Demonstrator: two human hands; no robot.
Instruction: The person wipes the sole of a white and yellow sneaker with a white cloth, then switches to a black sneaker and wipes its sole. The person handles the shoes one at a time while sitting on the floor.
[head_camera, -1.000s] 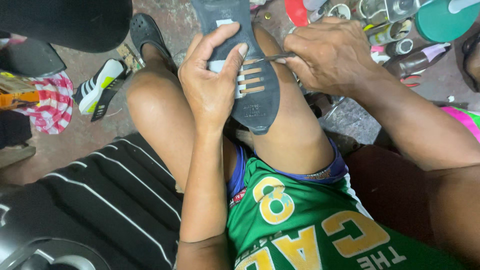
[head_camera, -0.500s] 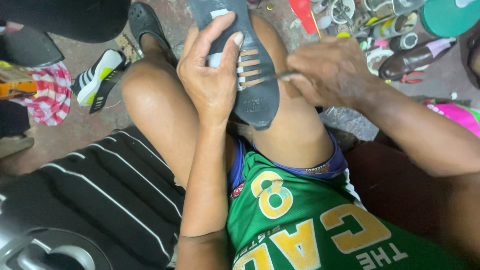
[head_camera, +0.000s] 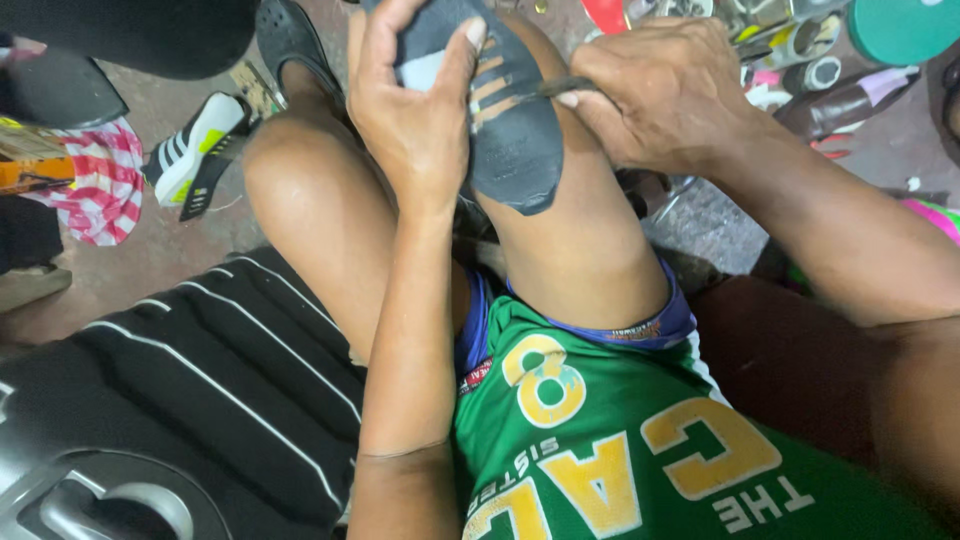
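Observation:
A dark shoe (head_camera: 515, 150) lies sole-up on my right knee, its black sole crossed by several pale bars. My left hand (head_camera: 415, 120) wraps around the shoe's left side, thumb pressed on the sole. My right hand (head_camera: 670, 85) is closed around a thin dark tool (head_camera: 555, 88) whose tip touches the sole near the pale bars. The tool's handle is hidden in my fist.
A black slip-on shoe (head_camera: 290, 40) is on my foot at top. A white sneaker with black stripes (head_camera: 195, 150) and a red-white cloth (head_camera: 95, 185) lie on the floor at left. Cans and bottles (head_camera: 800, 60) crowd the top right. A black ribbed seat (head_camera: 200, 390) is lower left.
The view has shifted so the shoe and hands sit higher in frame. My right hand has moved the tool slightly along the sole. My left hand keeps its grip.

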